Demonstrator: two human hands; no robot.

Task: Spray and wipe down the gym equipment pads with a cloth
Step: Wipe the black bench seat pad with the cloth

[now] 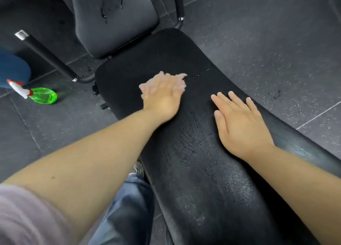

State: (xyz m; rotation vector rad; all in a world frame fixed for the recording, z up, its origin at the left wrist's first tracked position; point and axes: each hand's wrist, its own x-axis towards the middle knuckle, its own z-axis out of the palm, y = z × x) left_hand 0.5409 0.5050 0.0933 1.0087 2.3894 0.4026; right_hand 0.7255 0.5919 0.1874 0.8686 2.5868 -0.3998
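A long black bench pad runs from the lower right toward the middle, with wet streaks on its surface. My left hand lies spread on a pale pink cloth and presses it on the pad's far half; this area is motion-blurred. To its right, my right hand rests flat on the pad, fingers straight and holding nothing. A second dark pad stands tilted beyond the bench, with drips running down it.
A green spray bottle with a white and red trigger lies on the grey rubber floor tiles at the left. Black frame tubes run beside the tilted pad. A blue-clad leg is at the left edge.
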